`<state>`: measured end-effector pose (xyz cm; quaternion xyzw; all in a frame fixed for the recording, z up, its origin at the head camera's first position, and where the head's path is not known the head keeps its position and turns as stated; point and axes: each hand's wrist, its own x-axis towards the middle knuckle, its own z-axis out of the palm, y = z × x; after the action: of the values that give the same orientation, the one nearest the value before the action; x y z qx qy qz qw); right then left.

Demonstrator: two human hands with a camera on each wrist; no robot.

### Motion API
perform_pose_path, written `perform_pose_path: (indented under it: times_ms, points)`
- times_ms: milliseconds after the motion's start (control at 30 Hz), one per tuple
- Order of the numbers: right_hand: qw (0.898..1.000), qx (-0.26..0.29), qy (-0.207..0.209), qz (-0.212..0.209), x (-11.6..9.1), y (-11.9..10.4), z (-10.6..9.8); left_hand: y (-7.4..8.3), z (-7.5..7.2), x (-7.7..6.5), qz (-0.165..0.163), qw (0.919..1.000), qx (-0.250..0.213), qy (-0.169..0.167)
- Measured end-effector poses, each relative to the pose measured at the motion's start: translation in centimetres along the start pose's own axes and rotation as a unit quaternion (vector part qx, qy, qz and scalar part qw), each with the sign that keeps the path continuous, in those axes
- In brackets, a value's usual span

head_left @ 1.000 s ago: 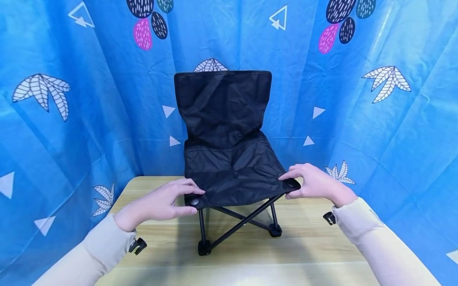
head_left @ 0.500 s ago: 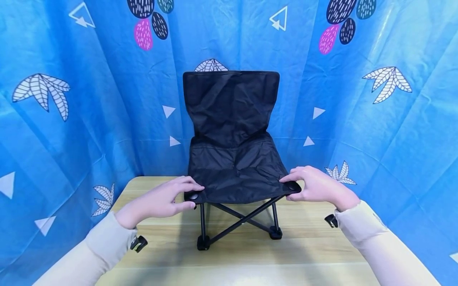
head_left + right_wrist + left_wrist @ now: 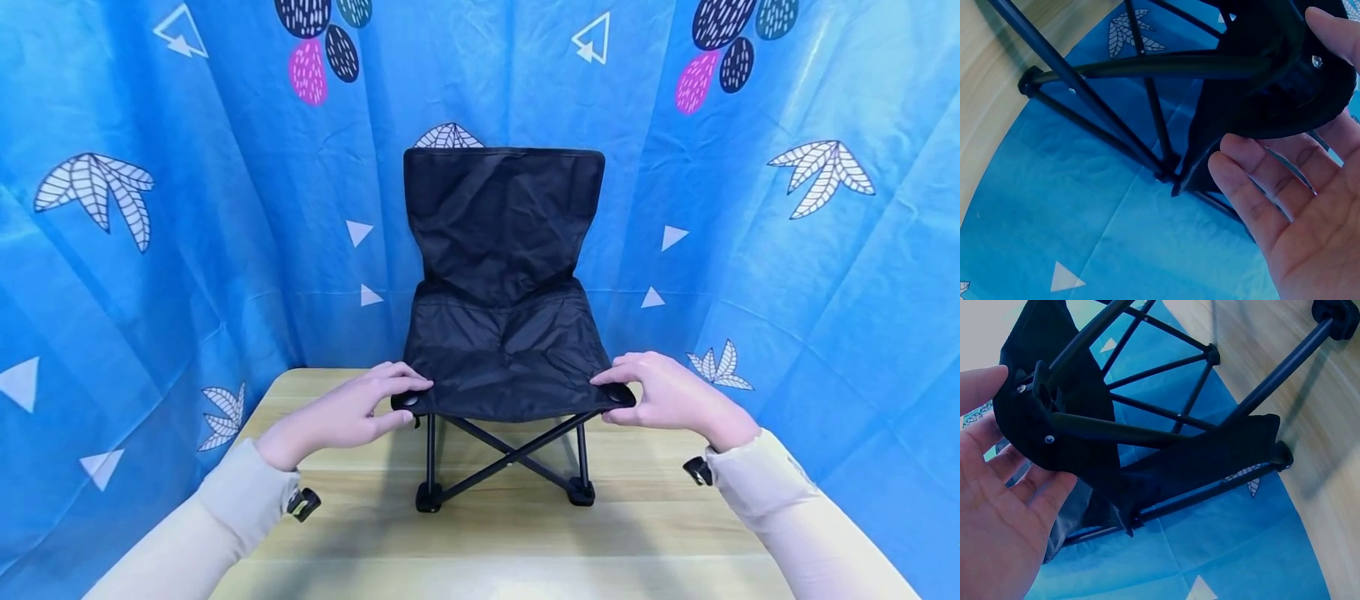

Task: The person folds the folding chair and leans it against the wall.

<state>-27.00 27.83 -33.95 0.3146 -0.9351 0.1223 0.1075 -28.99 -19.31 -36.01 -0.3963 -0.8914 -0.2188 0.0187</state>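
A black folding chair [image 3: 506, 225] with a fabric back and seat stands upright and unfolded, its front towards me. My left hand [image 3: 358, 410] holds the seat's front left corner, fingers on top and thumb at the front edge. At the front right corner my right hand [image 3: 671, 398] has the same kind of grip. Crossed dark tubes [image 3: 510, 457] run under the seat down to black feet [image 3: 428, 497]. The left wrist view shows the underside of a corner bracket [image 3: 1047, 397] beside the thumb. In the right wrist view, a screw [image 3: 1317, 61] shows on the other corner.
The chair stands on a pale wood-grain tabletop [image 3: 517, 542]. A blue patterned curtain [image 3: 517, 75] hangs close behind the chair and along both sides. Black clips [image 3: 303, 503] hang at the cuffs of both pale sleeves.
The chair has turned to face me more squarely, its back shifting right and its front left foot moving back. My left hand has moved slightly away from me with that corner; the right hand barely moved.
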Motion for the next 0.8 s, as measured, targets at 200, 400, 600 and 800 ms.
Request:
perform_pose_path:
  times_ms: [200,400,600,800]
  points:
    - [1.000,-0.005,0.005,0.010,0.1,-0.2,0.3,-0.6,0.1,0.4,-0.005,0.9999,-0.011,0.004]
    - [0.999,0.000,-0.001,0.032,0.1,-0.1,0.5,-0.9,0.2,0.7,-0.005,0.9999,-0.013,0.009]
    - [1.000,-0.007,0.013,0.024,0.2,0.2,0.7,-1.3,0.5,1.0,-0.002,0.9999,-0.007,0.015]
    - [0.999,-0.005,0.034,0.025,0.1,0.4,1.2,-1.6,0.8,1.2,0.009,0.9995,0.003,0.030]
